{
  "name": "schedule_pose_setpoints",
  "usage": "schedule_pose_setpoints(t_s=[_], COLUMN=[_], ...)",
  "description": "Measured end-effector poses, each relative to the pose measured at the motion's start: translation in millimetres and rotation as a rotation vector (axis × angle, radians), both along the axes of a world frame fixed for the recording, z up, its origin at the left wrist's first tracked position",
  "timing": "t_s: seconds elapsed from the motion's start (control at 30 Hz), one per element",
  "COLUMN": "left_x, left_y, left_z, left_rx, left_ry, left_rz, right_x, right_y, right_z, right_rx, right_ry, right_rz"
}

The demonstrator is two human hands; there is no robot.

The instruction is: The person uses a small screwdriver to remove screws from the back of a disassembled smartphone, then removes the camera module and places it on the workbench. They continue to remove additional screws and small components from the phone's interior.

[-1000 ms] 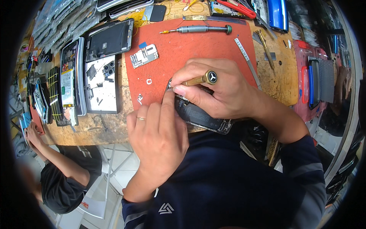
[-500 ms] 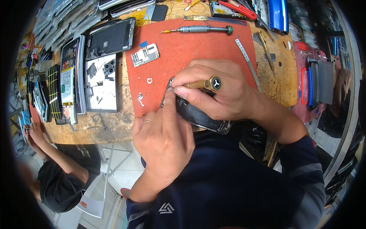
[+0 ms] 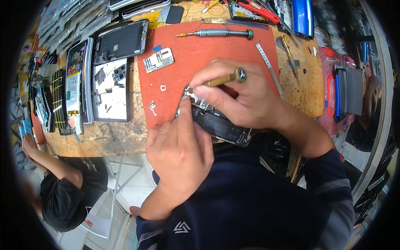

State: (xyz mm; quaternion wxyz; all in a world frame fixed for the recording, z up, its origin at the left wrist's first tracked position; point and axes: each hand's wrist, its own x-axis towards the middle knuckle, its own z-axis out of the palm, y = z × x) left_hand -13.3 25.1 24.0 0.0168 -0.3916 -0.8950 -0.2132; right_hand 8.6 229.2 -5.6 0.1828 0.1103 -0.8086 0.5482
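An opened phone [image 3: 221,126], with its black battery and bare inner parts showing, lies slanted at the near edge of the red mat [image 3: 187,54]. My left hand [image 3: 179,156] holds it by its left side, the index finger stretched along its upper left corner. In my right hand [image 3: 243,100] is a brass-coloured screwdriver [image 3: 223,80], pinched between thumb and fingers. It leans with its cap up to the right, and its lower end is at the phone's upper left part, close to my left index fingertip. The tip itself is hidden by fingers.
On the mat are a circuit board [image 3: 158,61], small white parts [image 3: 153,108] and a grey screwdriver [image 3: 216,33]. A thin metal strip [image 3: 270,68] and another brass screwdriver [image 3: 289,56] lie right. A white tray [image 3: 110,109] stands left, near another person's arm [image 3: 62,166].
The screwdriver's cap has tipped up and to the right, and my right hand has shifted slightly, exposing more of the phone's upper part. My left hand has hardly moved.
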Motion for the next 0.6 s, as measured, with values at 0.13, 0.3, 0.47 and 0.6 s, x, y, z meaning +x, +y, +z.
schedule_pose_setpoints(t_s=[0.13,0.3,0.47,0.6], left_x=[1,-7,-17,-22], left_y=[-5,-13,-27,-22], left_z=[4,-2,-3,-11], left_rx=[-0.002,0.248,0.194,0.243], left_ry=[-0.175,-0.108,0.013,0.007], left_rz=[0.058,0.101,0.066,0.104], right_x=[5,6,2,3], right_y=[1,2,-1,2], right_z=[5,5,1,3], right_rx=[-0.112,-0.076,0.004,0.097], right_ry=[-0.101,-0.068,0.036,0.003], right_rz=[-0.027,-0.002,0.013,0.037])
